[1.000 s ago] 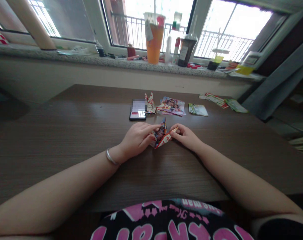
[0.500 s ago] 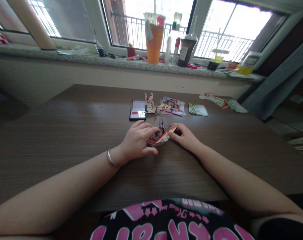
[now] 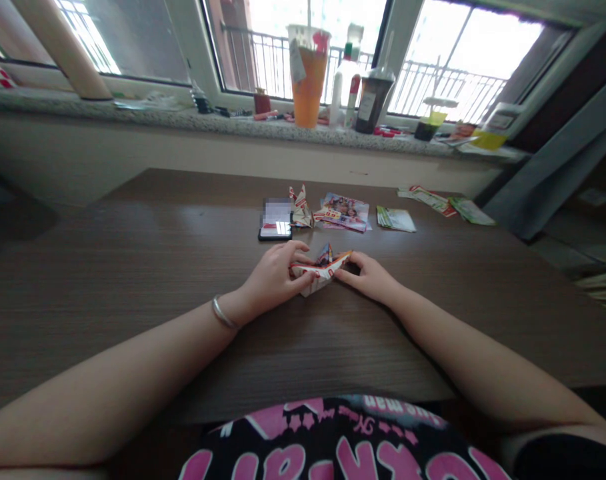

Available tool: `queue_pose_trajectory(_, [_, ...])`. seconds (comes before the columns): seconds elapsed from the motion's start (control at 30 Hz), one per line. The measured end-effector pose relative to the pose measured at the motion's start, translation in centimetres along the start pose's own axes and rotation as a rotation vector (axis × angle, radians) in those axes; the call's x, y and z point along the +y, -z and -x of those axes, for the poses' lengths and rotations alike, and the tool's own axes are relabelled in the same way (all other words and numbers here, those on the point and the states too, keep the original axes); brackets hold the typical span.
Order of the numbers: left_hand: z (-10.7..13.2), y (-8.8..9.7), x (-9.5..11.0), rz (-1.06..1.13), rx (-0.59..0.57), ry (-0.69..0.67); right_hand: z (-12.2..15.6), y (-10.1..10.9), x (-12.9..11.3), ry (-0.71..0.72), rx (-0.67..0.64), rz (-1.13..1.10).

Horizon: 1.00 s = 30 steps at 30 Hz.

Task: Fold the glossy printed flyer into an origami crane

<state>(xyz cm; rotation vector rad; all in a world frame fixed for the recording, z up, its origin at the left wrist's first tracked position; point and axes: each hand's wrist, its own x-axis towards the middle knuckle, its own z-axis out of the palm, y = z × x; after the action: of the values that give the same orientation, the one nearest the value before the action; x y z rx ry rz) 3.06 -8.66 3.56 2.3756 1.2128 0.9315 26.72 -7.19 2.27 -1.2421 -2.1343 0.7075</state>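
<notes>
Between my hands is a folded paper boat (image 3: 323, 272), made of printed paper with a white and red rim and a darker peak in its middle. My left hand (image 3: 279, 272) pinches its left end, thumb on the near side and fingers behind. At the other end, my right hand (image 3: 367, 277) grips the raised tip between thumb and fingers. Just beyond stands another folded paper piece (image 3: 301, 208), white with red stripes and pointed tips. Left of that piece lies a phone (image 3: 275, 223) with its screen lit.
Printed leaflets (image 3: 345, 212) and a small stack of cards (image 3: 395, 219) lie behind my hands, with more paper strips (image 3: 433, 201) at the far right. Along the windowsill (image 3: 223, 120) stand an orange drink cup (image 3: 307, 83), a dark drink cup (image 3: 373, 100), bottles and small items.
My left thumb has come up onto the near side of the paper boat, closing my left hand on its end. The boat's left end has tipped up, so its rim is more level.
</notes>
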Motion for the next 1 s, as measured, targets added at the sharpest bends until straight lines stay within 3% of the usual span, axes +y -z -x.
queue_pose_trajectory(0.17, [0.0, -0.3, -0.9, 0.215, -0.075, 0.113, -0.1, 0.0, 0.5, 0.004, -0.001, -0.051])
queue_pose_trajectory(0.47, [0.0, -0.5, -0.8, 0.239, 0.043, 0.007, -0.3, -0.5, 1.2, -0.066, 0.064, -0.338])
queue_pose_trajectory(0.63, [-0.3, -1.2, -2.1, 0.286, 0.173, 0.172, -0.5, -0.8, 1.4, -0.123, 0.168, -0.624])
queue_pose_trajectory(0.8, [-0.6, -1.7, -3.1, 0.383, 0.119, 0.317, -0.7, -0.8, 1.5, -0.131, 0.265, -0.701])
queue_pose_trajectory(0.9, [-0.6, -1.7, -2.8, 0.377, 0.147, 0.378, -0.7, -0.7, 1.4, -0.135, 0.296, -0.728])
queue_pose_trajectory(1.0, [-0.7, -1.4, -2.2, 0.436, 0.097, 0.362, -0.7, -0.8, 1.2, -0.128, 0.287, -0.742])
